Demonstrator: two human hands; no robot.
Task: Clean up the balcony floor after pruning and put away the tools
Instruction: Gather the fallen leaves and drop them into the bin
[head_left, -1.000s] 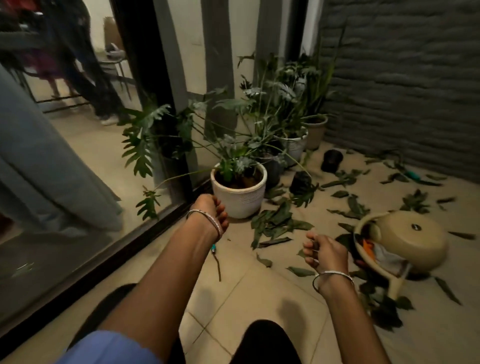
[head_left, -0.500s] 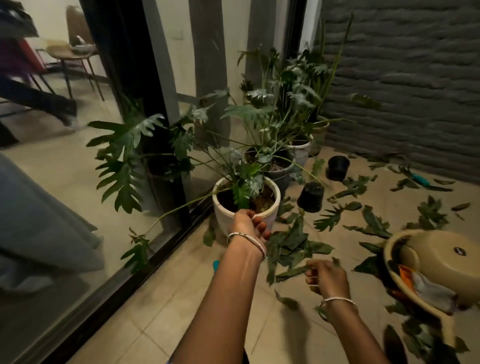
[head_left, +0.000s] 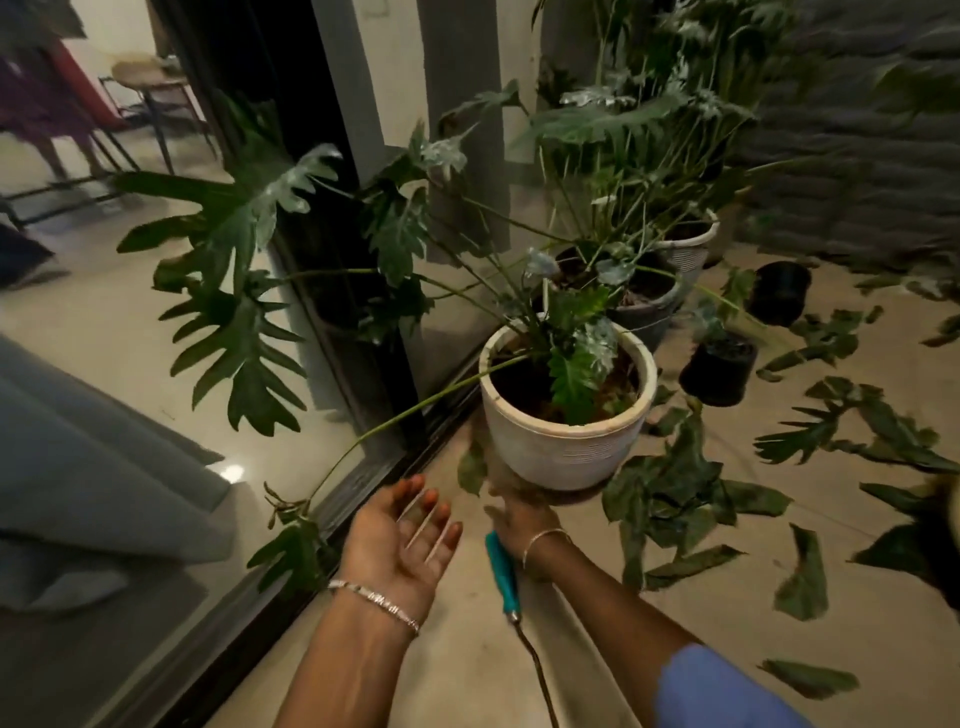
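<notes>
Cut green leaves (head_left: 670, 499) lie scattered over the tiled balcony floor to the right of a white ribbed pot (head_left: 561, 452) that holds a leafy plant. A teal-handled tool (head_left: 503, 574) lies on the tiles just in front of the pot, its thin metal shaft pointing towards me. My left hand (head_left: 400, 535) hovers palm up with straight fingers, left of the tool and holding nothing. My right hand (head_left: 519, 512) is blurred at the pot's base, fingers beside a small leaf (head_left: 471, 467); its grip is unclear.
A glass sliding door and its dark track (head_left: 363, 483) run along the left. Behind the white pot stand more potted plants and two small black pots (head_left: 719, 369) (head_left: 779, 291). A grey ribbed wall (head_left: 857, 156) closes the back right.
The view has moved closer to the white pot. My left hand left the pot's rim, dropped and turned palm up. My right hand moved left to the pot's base. The beige bin is out of view.
</notes>
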